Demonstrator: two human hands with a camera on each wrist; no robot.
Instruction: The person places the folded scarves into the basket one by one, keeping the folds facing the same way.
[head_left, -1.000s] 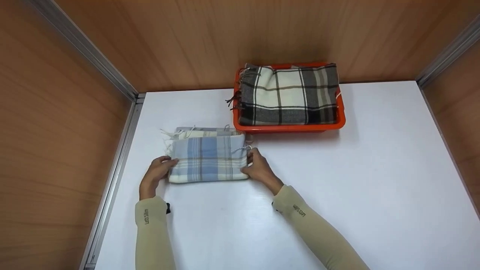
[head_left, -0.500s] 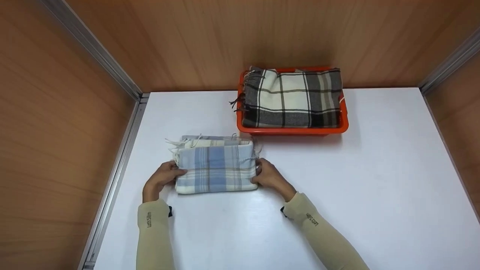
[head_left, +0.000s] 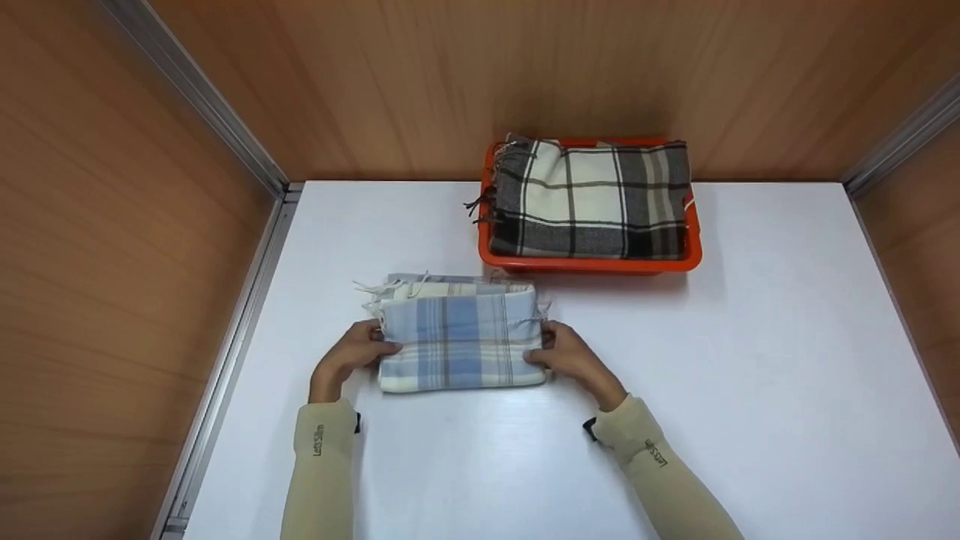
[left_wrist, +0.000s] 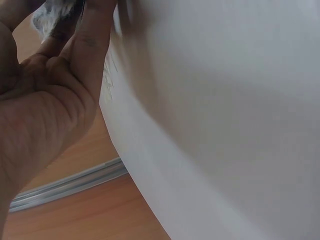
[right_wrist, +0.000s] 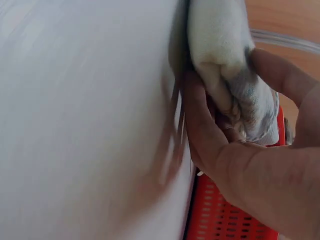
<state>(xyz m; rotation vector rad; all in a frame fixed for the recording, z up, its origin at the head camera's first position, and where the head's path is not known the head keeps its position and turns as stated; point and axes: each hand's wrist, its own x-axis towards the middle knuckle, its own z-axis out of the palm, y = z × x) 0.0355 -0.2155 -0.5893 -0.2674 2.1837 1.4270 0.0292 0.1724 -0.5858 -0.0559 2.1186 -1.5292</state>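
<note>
A folded plaid scarf (head_left: 461, 337) in light blue and white, with pale fringe at both sides, lies flat over the white table in the head view. My left hand (head_left: 354, 351) grips its left edge, thumb on top and fingers tucked at the side. At the opposite edge my right hand (head_left: 576, 358) pinches the folded layers, thumb above. The right wrist view shows the thick cream fold of the scarf (right_wrist: 220, 40) between thumb and fingers, low by the tabletop. Only a bit of the scarf (left_wrist: 52, 20) appears in the left wrist view, mostly behind the fingers.
Behind the scarf, to the right, a red plastic basket (head_left: 592, 265) stands against the wooden back wall (head_left: 390, 90). A folded black, white and brown plaid scarf (head_left: 592, 195) fills it, dark fringe hanging over the left rim. Wooden panels with metal rails border the white table (head_left: 772, 360).
Both hands have carried the folded blue scarf to the right and a little toward me, keeping hold of its two edges. The view has shifted slightly; the basket stays put.
</note>
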